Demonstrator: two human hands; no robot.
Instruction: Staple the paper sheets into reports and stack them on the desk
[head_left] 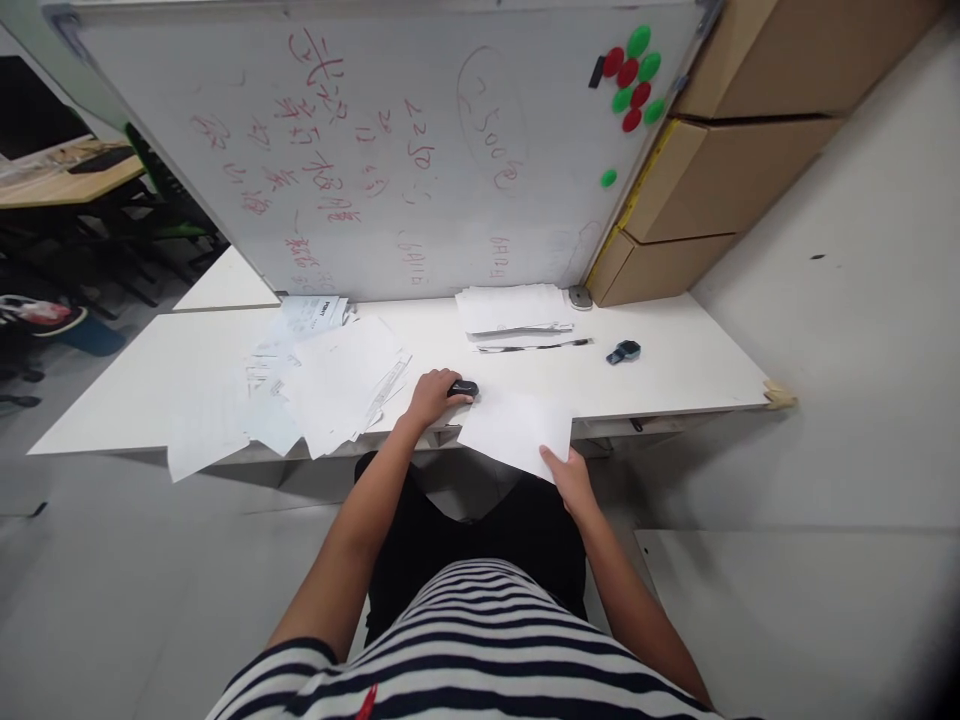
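My left hand (435, 396) is closed around a small black stapler (466, 388) at the front of the white desk (517, 372). Between thumb and fingers, my right hand (570, 478) grips the near right corner of white paper (514, 428), which reaches over the desk's front edge. The far left corner of that paper lies close by the stapler's front end; I cannot tell whether it is inside the jaws. To the left of my left hand, loose papers (330, 375) are spread out, some overhanging the edge.
Behind the held paper lies a neater paper stack (514, 308), with a thin dark-and-white strip (536, 346) before it. A dark blue watch (623, 351) rests on the right. The whiteboard (420, 240) and cardboard boxes (675, 180) bound the desk's back.
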